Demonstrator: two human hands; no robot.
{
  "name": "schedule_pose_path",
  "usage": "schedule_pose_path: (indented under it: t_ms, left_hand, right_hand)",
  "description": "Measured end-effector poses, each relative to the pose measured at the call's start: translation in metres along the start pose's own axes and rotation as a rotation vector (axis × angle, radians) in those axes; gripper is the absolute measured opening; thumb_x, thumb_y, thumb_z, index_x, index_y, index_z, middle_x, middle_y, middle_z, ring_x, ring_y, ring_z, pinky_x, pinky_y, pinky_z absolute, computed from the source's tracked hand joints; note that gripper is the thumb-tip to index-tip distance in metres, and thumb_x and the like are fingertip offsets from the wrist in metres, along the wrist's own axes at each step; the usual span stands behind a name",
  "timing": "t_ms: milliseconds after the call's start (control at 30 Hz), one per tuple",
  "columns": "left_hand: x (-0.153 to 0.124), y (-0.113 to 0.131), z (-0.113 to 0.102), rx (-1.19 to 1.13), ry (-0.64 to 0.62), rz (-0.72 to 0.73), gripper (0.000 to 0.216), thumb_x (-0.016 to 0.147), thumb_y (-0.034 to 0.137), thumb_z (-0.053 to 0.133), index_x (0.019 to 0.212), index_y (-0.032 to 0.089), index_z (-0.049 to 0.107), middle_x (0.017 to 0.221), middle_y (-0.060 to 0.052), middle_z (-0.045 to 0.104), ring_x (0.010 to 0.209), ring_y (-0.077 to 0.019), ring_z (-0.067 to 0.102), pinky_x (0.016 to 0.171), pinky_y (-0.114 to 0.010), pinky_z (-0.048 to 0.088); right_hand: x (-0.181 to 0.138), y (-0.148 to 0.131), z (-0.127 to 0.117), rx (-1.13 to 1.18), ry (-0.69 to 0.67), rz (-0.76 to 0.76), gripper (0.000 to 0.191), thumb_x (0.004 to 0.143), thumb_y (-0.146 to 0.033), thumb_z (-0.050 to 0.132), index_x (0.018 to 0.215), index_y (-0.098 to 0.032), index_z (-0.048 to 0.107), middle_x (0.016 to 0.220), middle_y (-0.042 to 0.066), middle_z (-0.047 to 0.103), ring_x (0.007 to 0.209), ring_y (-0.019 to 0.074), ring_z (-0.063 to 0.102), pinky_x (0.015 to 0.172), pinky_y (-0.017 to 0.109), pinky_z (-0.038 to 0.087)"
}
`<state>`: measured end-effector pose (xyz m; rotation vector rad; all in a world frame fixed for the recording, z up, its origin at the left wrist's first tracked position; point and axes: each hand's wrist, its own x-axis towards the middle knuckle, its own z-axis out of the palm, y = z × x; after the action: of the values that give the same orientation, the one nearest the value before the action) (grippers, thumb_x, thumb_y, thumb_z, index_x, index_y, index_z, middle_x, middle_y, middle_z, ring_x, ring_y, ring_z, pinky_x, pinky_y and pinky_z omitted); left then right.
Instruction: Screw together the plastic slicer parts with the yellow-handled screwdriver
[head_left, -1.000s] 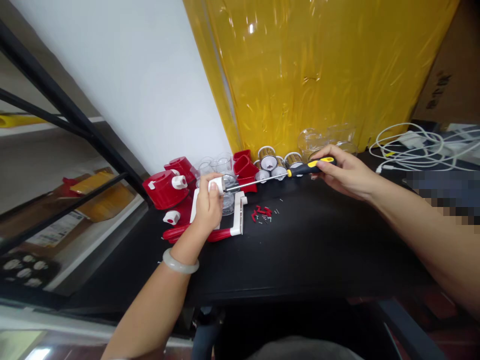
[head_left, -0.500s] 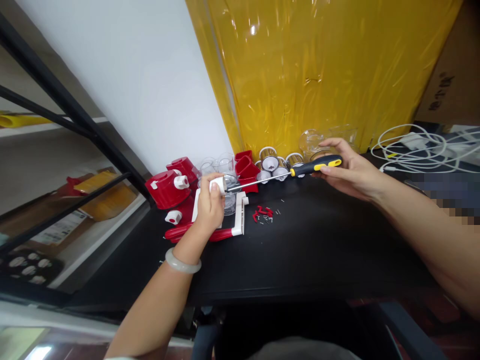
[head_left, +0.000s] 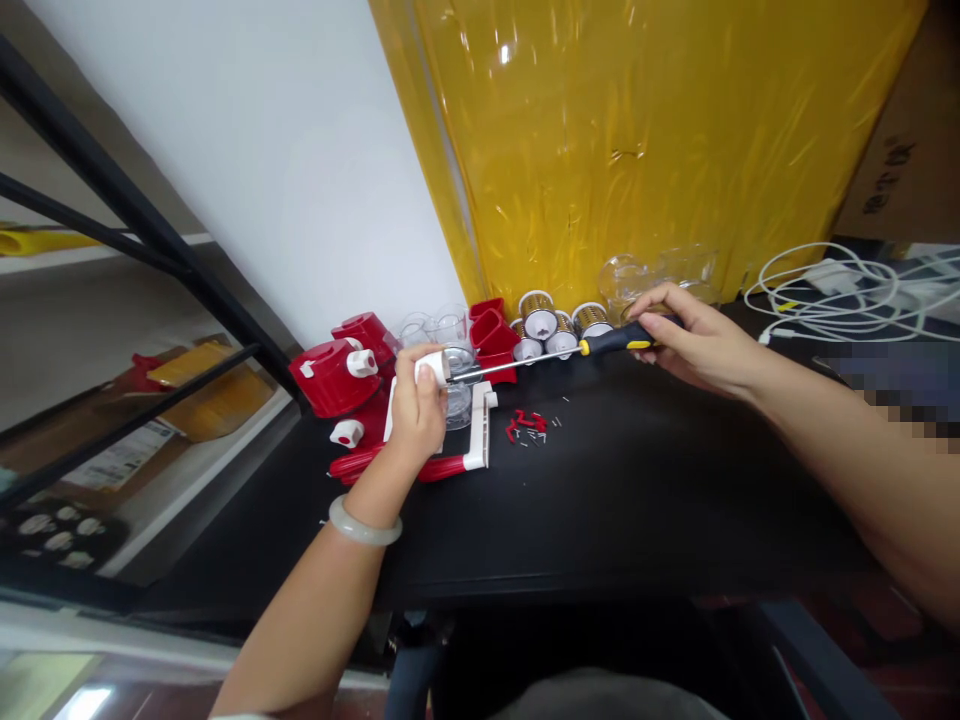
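Note:
My left hand is closed around a small white plastic part, its open end facing right. In my right hand is the black and yellow handle of a screwdriver, fingers wrapped over it. The screwdriver's long shaft runs left, and its tip meets the open end of the white part; the exact contact is too small to tell. Below the shaft, small red plastic pieces and several screws lie on the black table. Beside my left hand is a white crank arm with a red handle.
Red housings with white knobs stand at the left. Metal grater drums, red hoppers and clear plastic parts line the back. White cables are coiled at right. A black-framed shelf borders the left.
My right hand's fingers have closed over the screwdriver handle, covering more of its end. My left hand and the white part stay nearly still.

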<state>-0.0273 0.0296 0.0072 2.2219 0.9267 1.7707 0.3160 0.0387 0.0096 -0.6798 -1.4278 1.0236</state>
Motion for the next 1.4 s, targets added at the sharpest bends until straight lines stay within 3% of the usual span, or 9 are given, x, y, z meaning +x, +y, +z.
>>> schedule_pose_path:
  t_ms: [300, 467, 633, 767, 833, 900, 1000, 1233, 1400]
  left_hand:
    - [0.001, 0.003, -0.002, -0.013, 0.005, 0.019, 0.034, 0.107, 0.051, 0.036, 0.117, 0.024, 0.054, 0.069, 0.005, 0.052, 0.042, -0.0077, 0.046, 0.038, -0.02, 0.038]
    - [-0.001, 0.002, -0.004, -0.01, 0.012, 0.036, 0.034, 0.107, 0.052, 0.036, 0.12, 0.025, 0.053, 0.07, 0.004, 0.051, 0.043, -0.0081, 0.046, 0.039, -0.021, 0.039]
    - [-0.003, -0.003, -0.001, -0.041, 0.086, 0.169, 0.031, 0.107, 0.05, 0.034, 0.124, 0.03, 0.05, 0.084, 0.001, 0.056, 0.046, -0.0085, 0.048, 0.041, -0.024, 0.04]
    - [0.002, -0.009, 0.0, 0.087, 0.242, 0.542, 0.031, 0.104, 0.052, 0.035, 0.121, 0.031, 0.05, 0.076, 0.002, 0.054, 0.056, -0.0134, 0.053, 0.055, -0.03, 0.046]
    - [0.006, -0.01, -0.002, 0.135, 0.317, 0.676, 0.032, 0.104, 0.053, 0.032, 0.122, 0.032, 0.048, 0.073, 0.003, 0.052, 0.059, -0.0151, 0.053, 0.056, -0.031, 0.046]
    - [0.008, -0.01, -0.005, 0.166, 0.353, 0.723, 0.031, 0.104, 0.052, 0.029, 0.123, 0.034, 0.045, 0.076, 0.002, 0.051, 0.057, -0.014, 0.052, 0.052, -0.028, 0.043]
    - [0.011, -0.008, -0.01, 0.212, 0.387, 0.783, 0.027, 0.104, 0.052, 0.032, 0.123, 0.036, 0.044, 0.083, 0.002, 0.053, 0.055, -0.0117, 0.052, 0.05, -0.026, 0.04]
    - [0.011, -0.006, -0.012, 0.196, 0.369, 0.819, 0.025, 0.104, 0.052, 0.037, 0.121, 0.037, 0.045, 0.076, 0.002, 0.05, 0.061, -0.0147, 0.053, 0.054, -0.028, 0.041]
    - [0.009, -0.007, -0.011, 0.268, 0.394, 0.816, 0.028, 0.103, 0.05, 0.035, 0.124, 0.035, 0.044, 0.076, 0.001, 0.052, 0.06, -0.0157, 0.052, 0.054, -0.03, 0.042]
  right_hand:
    - [-0.004, -0.004, -0.001, 0.203, -0.052, 0.103, 0.051, 0.069, -0.033, 0.091, 0.107, -0.032, 0.056, 0.083, -0.005, 0.062, 0.069, 0.0109, 0.06, 0.069, 0.026, 0.051]
    - [-0.007, -0.007, -0.002, 0.261, -0.036, 0.089, 0.055, 0.061, -0.022, 0.094, 0.104, -0.034, 0.061, 0.089, -0.006, 0.063, 0.075, 0.01, 0.061, 0.074, 0.024, 0.052]
    - [-0.011, -0.016, 0.003, 0.302, -0.042, 0.069, 0.048, 0.063, -0.017, 0.093, 0.098, -0.032, 0.064, 0.093, -0.005, 0.065, 0.085, 0.0104, 0.062, 0.081, 0.024, 0.053]
    - [-0.014, -0.019, 0.006, 0.229, -0.083, -0.009, 0.048, 0.069, -0.041, 0.092, 0.106, -0.029, 0.064, 0.099, 0.001, 0.069, 0.09, 0.0152, 0.066, 0.079, 0.028, 0.055]
    - [-0.014, -0.018, 0.006, 0.142, -0.115, -0.027, 0.052, 0.077, -0.062, 0.079, 0.11, -0.026, 0.062, 0.087, 0.004, 0.072, 0.074, 0.0176, 0.068, 0.066, 0.029, 0.055]
    - [-0.015, -0.016, 0.005, 0.01, -0.117, -0.02, 0.053, 0.086, -0.071, 0.063, 0.108, -0.023, 0.062, 0.063, 0.001, 0.065, 0.05, 0.0146, 0.058, 0.048, 0.025, 0.045]
    - [-0.015, -0.014, 0.003, -0.135, -0.067, -0.001, 0.045, 0.089, -0.065, 0.064, 0.095, -0.021, 0.064, 0.052, -0.002, 0.056, 0.04, 0.0097, 0.047, 0.04, 0.021, 0.034]
    - [-0.016, -0.021, 0.01, -0.115, 0.08, 0.026, 0.045, 0.067, -0.055, 0.09, 0.097, -0.025, 0.074, 0.078, 0.001, 0.067, 0.064, 0.0106, 0.063, 0.06, 0.02, 0.054]
    - [-0.018, -0.024, 0.017, 0.045, 0.018, 0.049, 0.045, 0.06, -0.05, 0.095, 0.091, -0.024, 0.074, 0.091, 0.003, 0.07, 0.073, 0.0139, 0.067, 0.069, 0.026, 0.06]
